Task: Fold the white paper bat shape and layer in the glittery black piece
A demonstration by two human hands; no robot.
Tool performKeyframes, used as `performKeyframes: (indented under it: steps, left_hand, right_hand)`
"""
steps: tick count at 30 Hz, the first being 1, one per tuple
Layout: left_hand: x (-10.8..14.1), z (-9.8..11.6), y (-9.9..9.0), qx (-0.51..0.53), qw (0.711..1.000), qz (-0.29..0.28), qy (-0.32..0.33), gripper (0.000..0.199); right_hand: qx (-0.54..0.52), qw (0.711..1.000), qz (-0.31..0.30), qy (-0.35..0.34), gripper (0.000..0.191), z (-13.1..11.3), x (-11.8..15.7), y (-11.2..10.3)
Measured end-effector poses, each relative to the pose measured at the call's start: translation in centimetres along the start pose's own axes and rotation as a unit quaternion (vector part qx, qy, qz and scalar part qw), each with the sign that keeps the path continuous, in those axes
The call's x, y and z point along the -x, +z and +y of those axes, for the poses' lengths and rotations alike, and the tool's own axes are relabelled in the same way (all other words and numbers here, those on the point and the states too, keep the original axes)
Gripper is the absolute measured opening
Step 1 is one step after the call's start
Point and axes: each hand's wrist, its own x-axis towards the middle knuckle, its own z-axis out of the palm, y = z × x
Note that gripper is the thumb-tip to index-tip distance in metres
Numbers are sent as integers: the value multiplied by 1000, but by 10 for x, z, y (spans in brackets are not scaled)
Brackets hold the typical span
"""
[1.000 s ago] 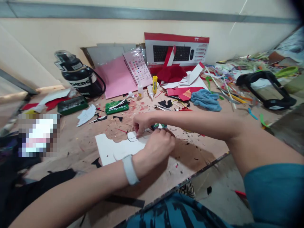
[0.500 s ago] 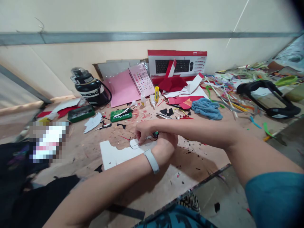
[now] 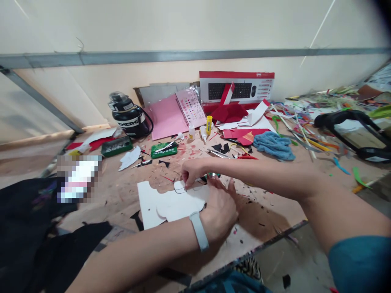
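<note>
White paper (image 3: 180, 208) below fingertips (image 3: 186, 184) of right hand (image 3: 193, 171).

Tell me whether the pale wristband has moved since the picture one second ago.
Yes: judged against the keyboard box, the pale wristband has shifted rightward in the picture.

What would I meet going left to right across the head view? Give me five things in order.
Open green tin → white cut paper → left hand → blue cloth → black frame.
</note>
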Motion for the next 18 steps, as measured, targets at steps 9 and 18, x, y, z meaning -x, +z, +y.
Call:
performKeyframes:
  steps: [9, 18]
  left_hand:
    - [-5, 0, -14, 16, 998, -59, 9, 89]
    - [24, -2, -11, 48, 996, -40, 67, 94]
  right_hand:
    - [3, 1000, 0, -8, 22, 4, -3, 0]
    - [-6, 1000, -1, -16, 19, 5, -2, 0]
